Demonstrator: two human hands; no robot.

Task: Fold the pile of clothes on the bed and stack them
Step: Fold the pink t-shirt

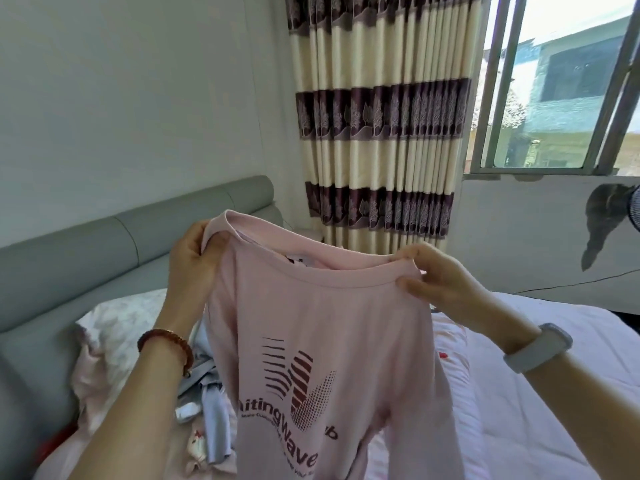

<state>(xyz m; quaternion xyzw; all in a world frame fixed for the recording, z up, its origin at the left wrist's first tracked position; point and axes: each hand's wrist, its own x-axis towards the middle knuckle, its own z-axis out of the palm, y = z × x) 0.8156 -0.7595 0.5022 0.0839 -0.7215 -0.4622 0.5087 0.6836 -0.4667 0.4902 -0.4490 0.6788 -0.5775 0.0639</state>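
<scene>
Two hands [194, 258] (one shirt [322, 334]).

You are standing in a home bedroom. Before you lies a bed covered with a pale pink quilted bedspread [519, 393], and along its far side runs a grey padded headboard [114, 233] with rounded, upholstered sections. A soft pillow in a faint floral pink cover [117, 320] leans against that headboard, beside a loose heap of grey and pink garments [204, 403]. Ahead of you hangs a long pleated curtain with cream and dark purple tree-patterned bands [377, 116], drawn beside a metal-framed sliding window [540, 98] that looks onto neighbouring buildings. The plain white wall [121, 98] behind the headboard completes a domestic sleeping room.
</scene>
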